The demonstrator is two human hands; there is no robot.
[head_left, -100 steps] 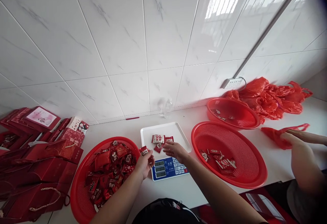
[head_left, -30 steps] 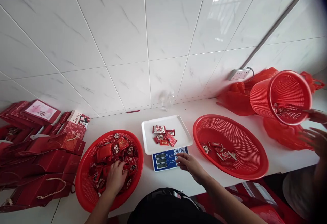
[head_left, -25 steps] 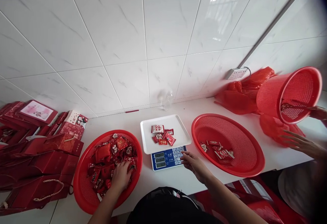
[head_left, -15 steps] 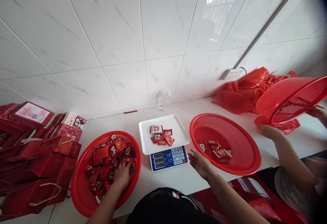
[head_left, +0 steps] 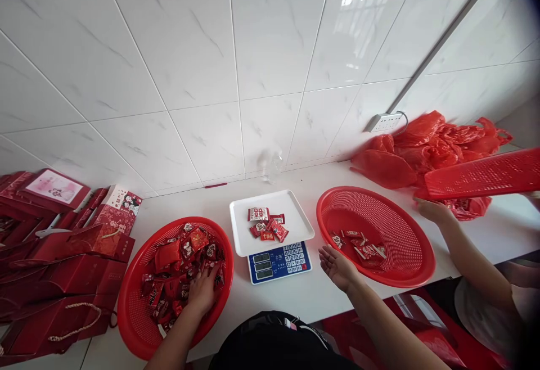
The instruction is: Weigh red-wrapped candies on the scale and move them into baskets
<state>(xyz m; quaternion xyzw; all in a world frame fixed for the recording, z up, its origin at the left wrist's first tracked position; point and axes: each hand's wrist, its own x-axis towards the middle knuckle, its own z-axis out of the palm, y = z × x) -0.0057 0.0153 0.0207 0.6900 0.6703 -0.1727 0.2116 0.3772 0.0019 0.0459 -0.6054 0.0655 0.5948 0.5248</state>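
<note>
My left hand point(head_left: 203, 290) lies on the wrapped sweets point(head_left: 172, 287) heaped in the left red basket point(head_left: 135, 333), fingers stretched out and apart. Palm up and fingers spread, my right hand point(head_left: 338, 267) is at the near left rim of the right red basket point(head_left: 405, 212) and holds nothing. A few wrapped sweets point(head_left: 366, 251) lie at the bottom of that basket. Between the baskets stands a blue scale point(head_left: 278, 263) with a white tray point(head_left: 240, 207). Several small red packets point(head_left: 278, 229) are grouped on the tray.
On the left, dark red gift boxes point(head_left: 76, 274) are stacked. To the right, a co-worker's hand point(head_left: 434, 211) is beside a tilted red basket point(head_left: 485, 174), near red plastic bags point(head_left: 422, 150). A power strip point(head_left: 383, 122) and a clear plastic object point(head_left: 273, 166) are by the tiled wall.
My right hand and the right basket have shifted slightly to the right. The co-worker's basket has come lower and changed its tilt. My left hand has hardly moved.
</note>
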